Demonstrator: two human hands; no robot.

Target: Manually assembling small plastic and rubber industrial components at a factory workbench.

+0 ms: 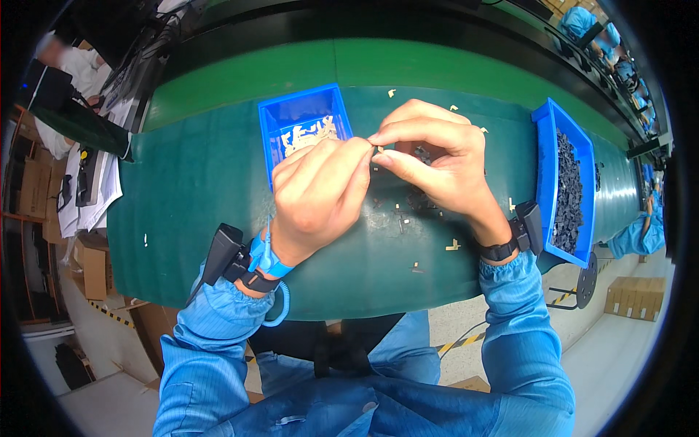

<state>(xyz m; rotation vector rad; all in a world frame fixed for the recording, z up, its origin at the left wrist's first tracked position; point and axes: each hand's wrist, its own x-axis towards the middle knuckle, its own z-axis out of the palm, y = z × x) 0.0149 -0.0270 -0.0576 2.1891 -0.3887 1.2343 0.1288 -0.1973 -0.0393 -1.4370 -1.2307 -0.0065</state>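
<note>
Over the green mat my two hands meet, fingertips almost touching. Between the thumb and forefinger of my right hand is a tiny cream-coloured piece. My left hand pinches at the same spot, seemingly on a small dark piece, mostly hidden by the fingers. Just beyond the left hand stands a blue bin with loose cream pieces. To the right of my right hand, another blue bin holds a heap of small black parts.
Small black pieces and cream bits lie scattered on the mat. A blue coiled cord hangs from my left wrist. Papers and cartons stand at the left. Other people in blue sit at the far right; one in white is far left.
</note>
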